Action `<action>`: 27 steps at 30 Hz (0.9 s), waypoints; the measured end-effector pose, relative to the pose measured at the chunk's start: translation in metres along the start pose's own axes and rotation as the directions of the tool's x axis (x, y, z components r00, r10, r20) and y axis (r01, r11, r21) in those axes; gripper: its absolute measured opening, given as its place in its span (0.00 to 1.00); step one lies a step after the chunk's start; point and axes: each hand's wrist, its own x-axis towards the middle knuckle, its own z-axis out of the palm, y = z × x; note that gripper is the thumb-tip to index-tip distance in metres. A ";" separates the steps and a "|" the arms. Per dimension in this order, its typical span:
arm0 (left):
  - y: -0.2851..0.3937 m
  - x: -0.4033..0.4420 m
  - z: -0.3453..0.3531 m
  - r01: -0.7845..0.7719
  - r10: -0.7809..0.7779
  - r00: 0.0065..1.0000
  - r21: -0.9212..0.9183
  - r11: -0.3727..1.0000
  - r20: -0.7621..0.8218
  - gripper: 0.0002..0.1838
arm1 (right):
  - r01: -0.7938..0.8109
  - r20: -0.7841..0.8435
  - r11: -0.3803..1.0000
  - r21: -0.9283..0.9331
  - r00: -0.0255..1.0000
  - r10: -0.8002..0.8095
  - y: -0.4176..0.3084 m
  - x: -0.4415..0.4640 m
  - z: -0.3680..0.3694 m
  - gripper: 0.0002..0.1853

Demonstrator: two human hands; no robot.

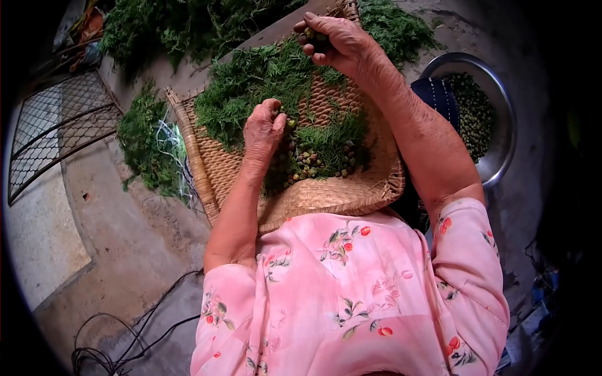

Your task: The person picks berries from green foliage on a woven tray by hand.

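Note:
A woven wicker tray (229, 178) rests at my lap, heaped with feathery green conifer sprigs (251, 75). Small round greenish-brown cones (310, 164) lie loose at its near end, partly under more sprigs. My left hand (263, 127) is closed above the middle of the tray, fingers curled together; what they hold is hidden, though a yellow-green cone shows beside them. Over the tray's far right side, my right hand (335, 41) is turned partly palm up, with its fingers curled around several small cones (315, 36).
To the right stands a metal basin (509, 119) full of small green cones, a dark blue cloth (436, 97) over its near side. More cut greenery (150, 141) lies left and beyond the tray. A wire mesh rack (59, 128) and black cables (119, 351) are on the concrete floor.

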 end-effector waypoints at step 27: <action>0.011 -0.009 -0.027 0.118 -0.078 0.973 -0.180 0.976 0.219 0.14 | -0.133 0.136 0.954 0.269 0.986 0.099 0.000 0.007 -0.001 0.17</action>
